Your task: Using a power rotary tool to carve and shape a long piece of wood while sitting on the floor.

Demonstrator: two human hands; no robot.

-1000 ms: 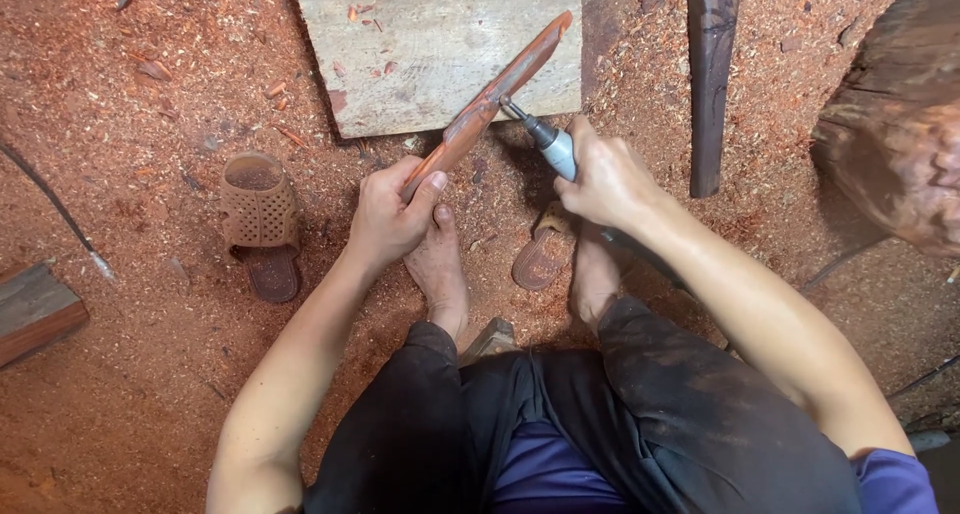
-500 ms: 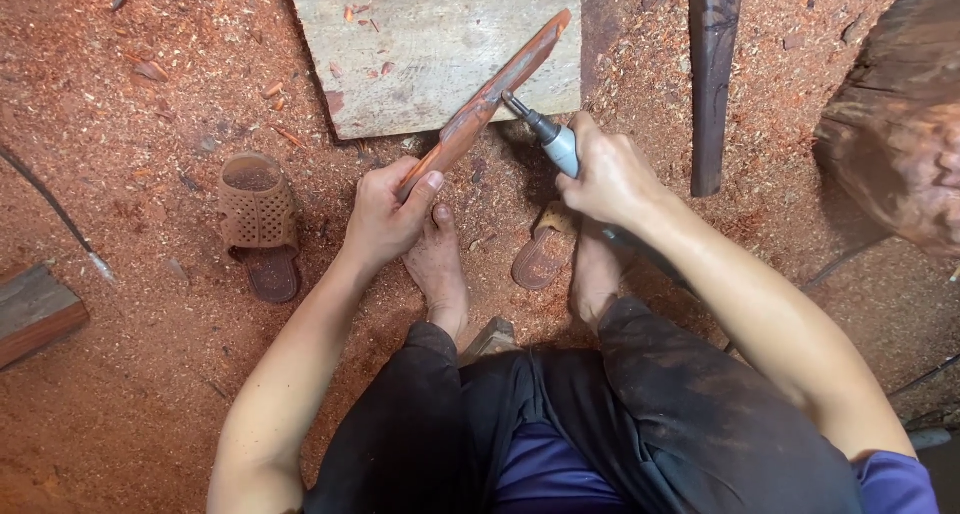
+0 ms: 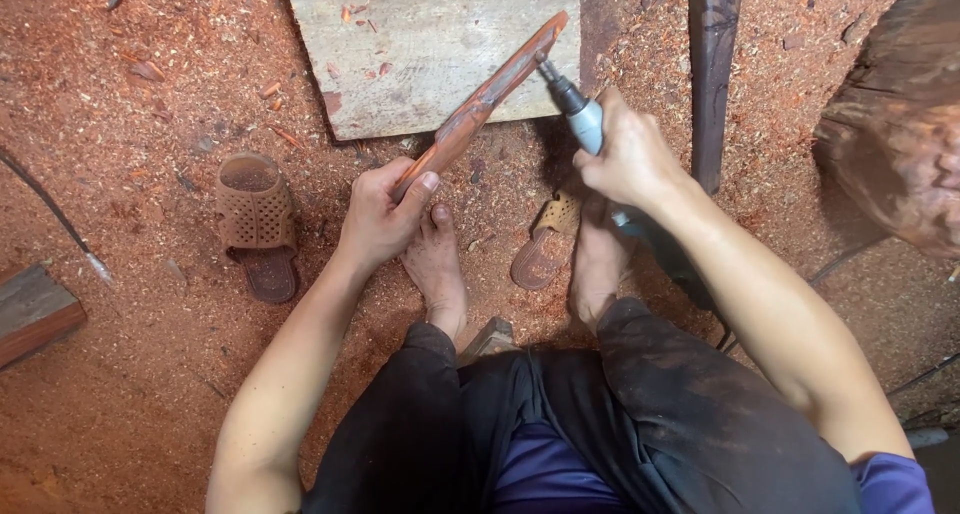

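Observation:
My left hand (image 3: 382, 214) grips the near end of a long, narrow reddish wood piece (image 3: 487, 96) that slants up and right over a pale wooden board (image 3: 410, 64). My right hand (image 3: 630, 154) holds a grey rotary carving tool (image 3: 577, 109), its thin bit touching the upper end of the wood piece. My bare feet (image 3: 437, 266) rest on the sawdust below the hands.
Red sawdust covers the ground. A brown perforated sandal (image 3: 257, 217) lies at the left, another sandal (image 3: 545, 244) by my right foot. A dark wooden post (image 3: 712, 64) stands at the upper right, a big rough log (image 3: 900, 124) at the far right, a wood block (image 3: 35, 314) at the left edge.
The rotary tool's bit has slid up along the wood piece toward its far end, and my right hand has followed. My left hand holds the piece in the same place.

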